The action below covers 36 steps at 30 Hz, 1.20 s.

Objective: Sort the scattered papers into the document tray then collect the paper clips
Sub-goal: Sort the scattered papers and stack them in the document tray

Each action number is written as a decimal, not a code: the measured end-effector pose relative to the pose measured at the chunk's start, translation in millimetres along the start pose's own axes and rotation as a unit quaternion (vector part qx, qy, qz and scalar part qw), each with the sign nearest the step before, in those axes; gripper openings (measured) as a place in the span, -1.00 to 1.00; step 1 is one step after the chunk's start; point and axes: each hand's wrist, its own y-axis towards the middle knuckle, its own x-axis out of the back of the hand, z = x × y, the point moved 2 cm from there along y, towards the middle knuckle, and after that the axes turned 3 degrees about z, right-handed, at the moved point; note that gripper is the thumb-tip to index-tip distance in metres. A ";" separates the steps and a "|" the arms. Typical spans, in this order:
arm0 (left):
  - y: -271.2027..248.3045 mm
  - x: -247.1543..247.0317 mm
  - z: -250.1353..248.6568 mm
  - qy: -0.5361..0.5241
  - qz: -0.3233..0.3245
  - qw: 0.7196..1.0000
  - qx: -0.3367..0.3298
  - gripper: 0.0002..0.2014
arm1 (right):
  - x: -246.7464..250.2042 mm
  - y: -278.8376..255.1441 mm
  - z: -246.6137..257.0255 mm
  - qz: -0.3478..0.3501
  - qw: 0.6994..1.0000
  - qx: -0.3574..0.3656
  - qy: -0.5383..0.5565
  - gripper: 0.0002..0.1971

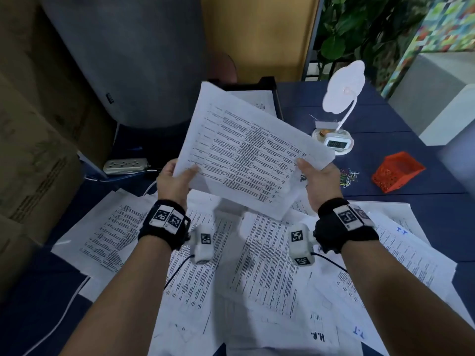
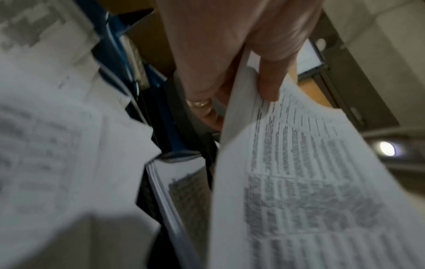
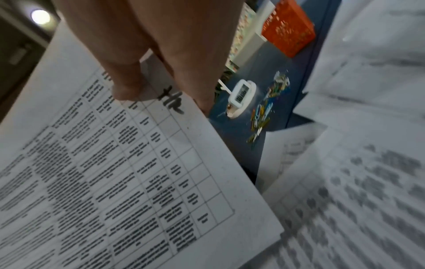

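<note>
I hold a printed sheet [image 1: 246,152] in the air above the table with both hands. My left hand [image 1: 177,176] pinches its left edge, thumb on top; in the left wrist view the thumb presses the sheet [image 2: 310,172]. My right hand [image 1: 314,176] pinches the right edge [image 3: 128,163], thumb on the printed table beside a handwritten mark. The black document tray [image 1: 267,84] stands behind the sheet with papers inside, mostly hidden by it. Several printed papers [image 1: 257,265] lie scattered under my arms. A pile of coloured paper clips [image 1: 348,177] lies to the right, also in the right wrist view [image 3: 269,109].
An orange mesh basket [image 1: 395,172] sits right of the clips. A white desk lamp with a clock base [image 1: 336,142] stands behind them. A power strip [image 1: 126,165] and cardboard boxes [image 1: 33,150] are at the left. A white cable [image 1: 59,322] trails over the blue table [image 1: 411,209].
</note>
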 end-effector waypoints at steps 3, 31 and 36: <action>1.9 6.3 4.5 0.142 0.058 0.988 -0.030 -0.75 | 2.5 2.7 2.4 0.017 0.999 0.017 -0.029 -0.80; -1.8 -1.7 3.1 0.314 0.063 0.926 -0.197 -0.80 | -8.1 3.5 -1.4 0.028 0.855 0.190 -0.481 -0.74; -1.0 -6.5 1.4 0.279 0.105 0.933 -0.204 -0.74 | -28.0 -0.6 9.7 0.039 0.720 0.180 -0.669 -0.72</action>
